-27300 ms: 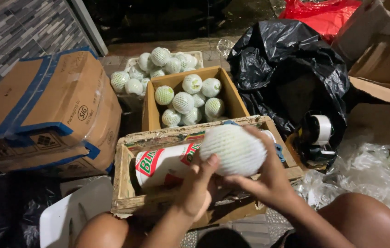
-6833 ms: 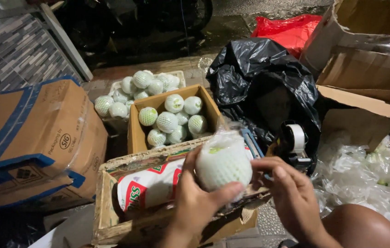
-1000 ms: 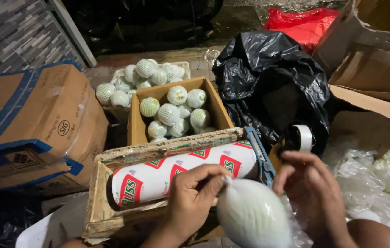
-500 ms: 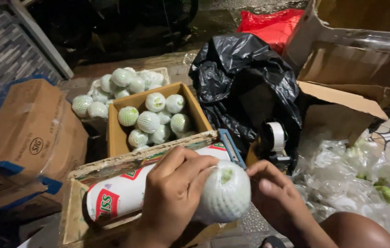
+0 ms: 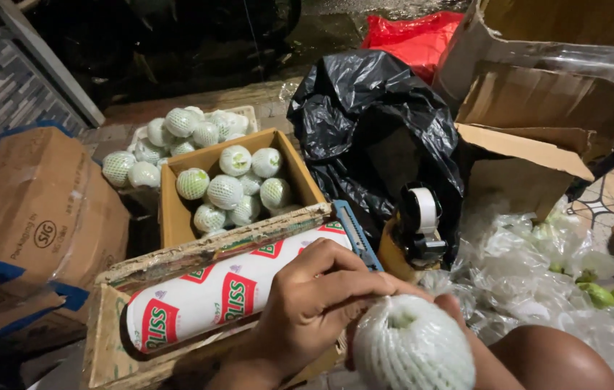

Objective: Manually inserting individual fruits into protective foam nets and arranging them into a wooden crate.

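A round fruit in a white foam net (image 5: 412, 347) sits at the bottom of the view, held between both hands. My left hand (image 5: 314, 296) lies over its left side with fingers spread across the top. My right hand (image 5: 454, 309) cups it from the right and is mostly hidden behind the fruit. Just left of the hands, a roll of cling film with a red and green label (image 5: 213, 296) lies in a worn dispenser box (image 5: 213, 245) with a blue cutter strip.
An open cardboard box (image 5: 173, 209) holds several netted fruits, with a tray of more (image 5: 177, 130) behind it. A black plastic bag (image 5: 372, 123), tape dispenser (image 5: 422, 224), red bag (image 5: 415, 36), large cartons (image 5: 538, 87), clear plastic bags (image 5: 524, 260), green fruit (image 5: 610, 296) and my knee (image 5: 552, 357) lie right.
The netted fruit has come down and toward me, to the lower right of the roll, still between both hands. Earlier it was held above the dispenser box.
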